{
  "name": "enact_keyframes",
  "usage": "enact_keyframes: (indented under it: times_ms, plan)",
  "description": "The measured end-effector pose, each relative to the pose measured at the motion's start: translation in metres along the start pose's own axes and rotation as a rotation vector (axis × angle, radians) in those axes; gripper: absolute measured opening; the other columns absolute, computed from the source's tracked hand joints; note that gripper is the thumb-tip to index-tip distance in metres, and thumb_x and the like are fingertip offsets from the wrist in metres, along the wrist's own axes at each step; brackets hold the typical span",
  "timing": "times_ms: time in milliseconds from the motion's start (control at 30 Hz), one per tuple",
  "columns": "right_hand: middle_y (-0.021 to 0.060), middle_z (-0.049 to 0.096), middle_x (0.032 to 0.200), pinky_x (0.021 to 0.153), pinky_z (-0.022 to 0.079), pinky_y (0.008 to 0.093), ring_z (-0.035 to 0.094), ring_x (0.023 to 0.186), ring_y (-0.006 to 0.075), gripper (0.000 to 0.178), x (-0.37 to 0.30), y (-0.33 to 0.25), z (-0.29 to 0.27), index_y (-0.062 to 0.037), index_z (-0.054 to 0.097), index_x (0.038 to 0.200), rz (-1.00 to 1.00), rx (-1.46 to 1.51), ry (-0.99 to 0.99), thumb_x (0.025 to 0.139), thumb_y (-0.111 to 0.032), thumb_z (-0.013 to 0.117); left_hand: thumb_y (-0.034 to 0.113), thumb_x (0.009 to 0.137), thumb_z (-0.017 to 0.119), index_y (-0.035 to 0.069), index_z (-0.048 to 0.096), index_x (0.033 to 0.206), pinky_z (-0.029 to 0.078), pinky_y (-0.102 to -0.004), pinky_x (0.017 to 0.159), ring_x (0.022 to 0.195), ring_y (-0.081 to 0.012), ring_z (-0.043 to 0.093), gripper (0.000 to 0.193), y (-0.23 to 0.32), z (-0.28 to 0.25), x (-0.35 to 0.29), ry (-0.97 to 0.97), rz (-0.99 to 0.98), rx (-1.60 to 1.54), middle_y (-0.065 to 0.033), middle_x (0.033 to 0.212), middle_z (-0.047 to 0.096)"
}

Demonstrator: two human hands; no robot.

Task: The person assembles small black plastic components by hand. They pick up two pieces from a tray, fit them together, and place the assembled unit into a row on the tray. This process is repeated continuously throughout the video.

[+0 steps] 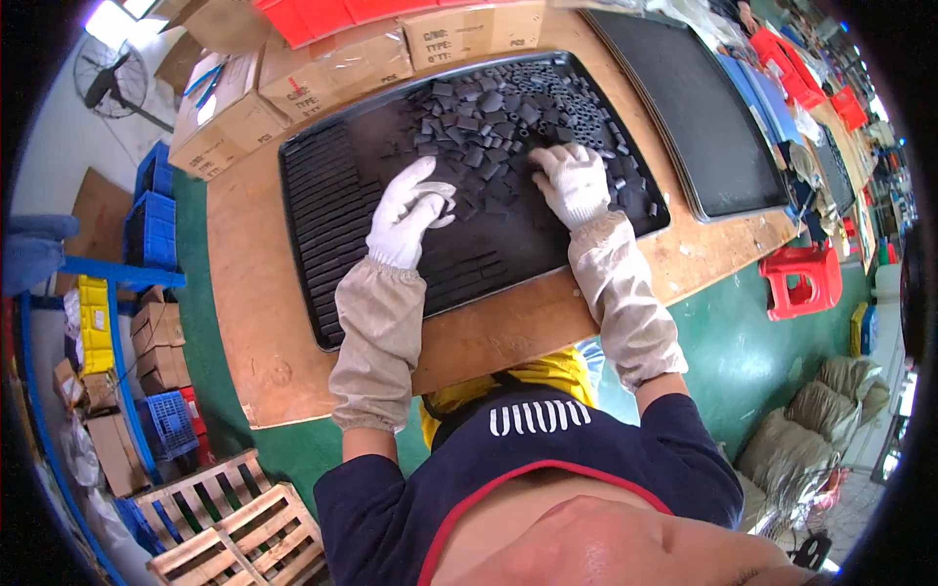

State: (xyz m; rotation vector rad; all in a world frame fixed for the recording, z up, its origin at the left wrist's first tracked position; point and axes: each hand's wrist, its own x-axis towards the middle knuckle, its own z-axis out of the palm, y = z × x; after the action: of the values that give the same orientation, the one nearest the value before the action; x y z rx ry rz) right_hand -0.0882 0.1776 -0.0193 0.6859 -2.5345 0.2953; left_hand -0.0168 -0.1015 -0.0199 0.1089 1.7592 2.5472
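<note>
A large black tray [459, 293] lies on the wooden table, with a heap of small dark tube-like pieces [489, 122] across its far and right parts. Closely packed rows of the same dark pieces [327, 215] line its left side, and more short rows [459, 278] lie along the near edge. Over the tray's middle is my left hand [405, 217] in a white glove, its fingers partly bent and apart from the thumb. My gloved right hand [575, 183] is at the heap's right side, fingers curled down among the pieces; whatever is under the fingertips is hidden.
Cardboard boxes [332, 73] and a red bin [313, 18] stand beyond the tray. Another black tray [703, 117] lies to the right on the wooden table [259, 322]. A red stool [801, 280] is on the floor at right, wooden pallets [234, 527] at lower left.
</note>
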Motion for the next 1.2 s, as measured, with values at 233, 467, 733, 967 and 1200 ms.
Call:
enact_keyframes:
  times_ms: [233,467,733,967,1200]
  plan:
    - [0.0008,0.066,0.094,0.079,0.048,0.0410,0.062,0.087,0.0256,0.026,0.011,-0.043,-0.011,-0.0217,0.072,0.105,-0.025,0.183,0.323,0.081,-0.012,0.072,-0.001,0.097,0.059,0.004,0.049,0.146,0.058,-0.0386,0.095,0.105,-0.0201,0.064,0.050,-0.015,-0.004,0.001,-0.005,0.057,-0.036,-0.0134,0.123,0.064]
    - [0.0011,0.064,0.093,0.077,0.051,0.0394,0.062,0.089,0.0269,0.031,0.002,-0.071,0.002,-0.0199,0.070,0.101,-0.190,0.489,0.323,0.073,-0.013,0.083,0.002,0.101,0.054,0.004,0.048,0.147,0.056,-0.0322,0.089,0.100,-0.0177,0.064,0.047,-0.008,0.004,-0.004,-0.057,-0.005,0.092,-0.0121,0.116,0.068]
    - [0.0015,0.061,0.089,0.070,0.051,0.0393,0.063,0.082,0.0264,0.042,-0.004,-0.070,0.006,-0.0239,0.071,0.101,-0.367,0.447,0.314,0.065,-0.004,0.077,-0.001,0.102,0.053,0.003,0.044,0.150,0.051,-0.0314,0.098,0.113,-0.0174,0.061,0.049,-0.020,0.007,-0.006,-0.240,0.143,0.208,-0.0142,0.127,0.064]
    - [0.0019,0.062,0.089,0.073,0.051,0.0393,0.063,0.086,0.0270,0.039,-0.002,-0.068,-0.007,-0.0225,0.071,0.097,-0.302,0.421,0.365,0.063,-0.006,0.079,0.018,0.095,0.073,0.004,0.056,0.138,0.056,-0.0334,0.090,0.100,-0.0158,0.066,0.049,-0.014,0.014,-0.009,-0.161,0.094,0.333,-0.0117,0.117,0.069]
    - [0.0019,0.062,0.089,0.075,0.051,0.0396,0.064,0.088,0.0278,0.037,-0.004,-0.068,-0.005,-0.0242,0.071,0.096,-0.307,0.391,0.404,0.063,-0.009,0.080,0.017,0.090,0.079,0.004,0.067,0.125,0.053,-0.0328,0.095,0.107,-0.0169,0.066,0.040,-0.008,0.017,-0.010,-0.144,0.079,0.678,-0.0090,0.116,0.070]
